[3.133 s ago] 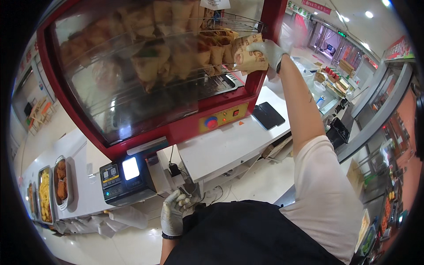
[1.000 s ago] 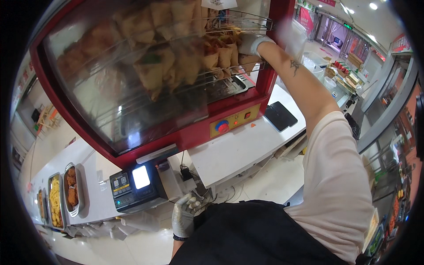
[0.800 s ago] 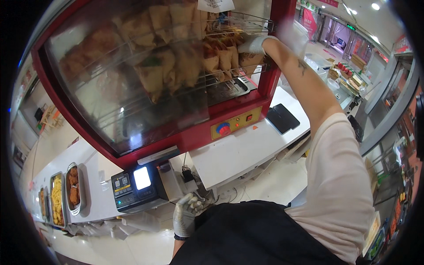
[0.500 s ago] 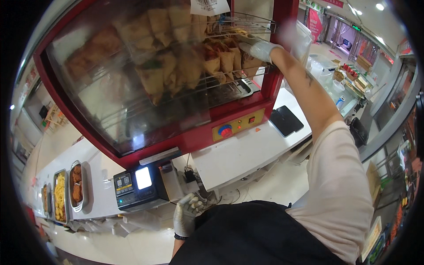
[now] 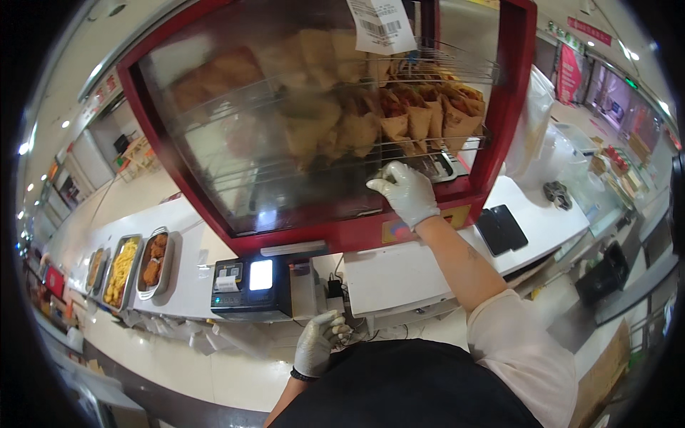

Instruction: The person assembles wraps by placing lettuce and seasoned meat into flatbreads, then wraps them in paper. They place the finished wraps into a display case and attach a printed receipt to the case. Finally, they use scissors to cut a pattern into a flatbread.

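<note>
the cabinet (image 5: 321, 233) has its right side uncovered, and the pane (image 5: 285, 185) ends by the right hand (image 5: 407, 191). if that pane slid with fingers at its edge, a pinch could follow. the bags (image 5: 462, 118), upright inside on the wire shelf (image 5: 464, 65), stand close together at the uncovered part; a careless reach or a sliding pane could tip one or spill its filling. below them, the metal tray (image 5: 448, 164) sits just behind the hand; if it is hot, a thin glove would give little cover. the tablet (image 5: 501, 230) lies to the right of the forearm, where a swing of the elbow could shove it off. the wrist is also close to the knob (image 5: 401, 232), so a brush could turn it. lower down, the left hand (image 5: 316, 344) could snag the cords (image 5: 334, 287).

the cabinet's top is cut off. behind the cloudy pane, the left-hand bags are only brown shapes. the right arm covers part of the control panel (image 5: 457, 215), and the knob is blurred. the right hand's fingers are bent; whether they grip the pane's edge, i cannot tell. the left hand is loosely curled, with nothing visible in it.
</note>
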A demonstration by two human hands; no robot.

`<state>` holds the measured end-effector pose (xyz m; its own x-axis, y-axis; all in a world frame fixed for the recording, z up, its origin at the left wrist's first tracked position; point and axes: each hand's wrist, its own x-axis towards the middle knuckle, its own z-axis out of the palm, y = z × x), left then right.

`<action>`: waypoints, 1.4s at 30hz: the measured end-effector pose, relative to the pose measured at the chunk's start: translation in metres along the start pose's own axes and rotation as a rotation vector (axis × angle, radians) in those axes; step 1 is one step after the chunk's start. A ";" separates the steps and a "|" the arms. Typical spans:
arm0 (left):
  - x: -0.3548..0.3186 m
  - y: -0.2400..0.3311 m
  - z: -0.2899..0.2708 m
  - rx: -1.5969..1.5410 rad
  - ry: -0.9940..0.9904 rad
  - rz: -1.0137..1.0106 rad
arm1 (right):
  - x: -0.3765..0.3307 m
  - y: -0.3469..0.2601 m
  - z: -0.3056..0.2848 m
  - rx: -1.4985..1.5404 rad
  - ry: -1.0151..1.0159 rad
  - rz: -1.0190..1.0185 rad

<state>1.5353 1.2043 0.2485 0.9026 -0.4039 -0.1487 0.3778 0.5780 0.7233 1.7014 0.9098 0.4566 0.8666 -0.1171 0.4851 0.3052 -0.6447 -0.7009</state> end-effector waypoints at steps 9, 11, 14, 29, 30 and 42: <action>-0.011 0.008 0.049 0.068 0.050 0.055 | 0.013 0.028 0.015 0.211 -0.033 -0.132; -0.011 0.009 0.055 0.066 0.061 0.080 | 0.012 0.033 0.013 0.153 0.005 -0.195; -0.019 0.009 0.061 0.067 0.070 0.141 | 0.013 0.070 -0.016 0.153 0.024 -0.098; -0.045 0.154 0.012 0.921 0.893 0.996 | -0.069 0.099 -0.017 0.164 0.182 -0.446; -0.040 0.179 -0.006 1.125 0.966 1.065 | -0.071 0.099 -0.012 0.196 0.148 -0.444; 0.029 0.272 -0.041 0.820 0.819 0.162 | -0.095 0.088 0.018 0.248 -0.030 -0.535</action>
<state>1.6728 1.3787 0.4135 0.9042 0.3834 -0.1885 0.2699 -0.1705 0.9477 1.6534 0.8778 0.3397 0.5767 0.1996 0.7922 0.7829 -0.4120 -0.4661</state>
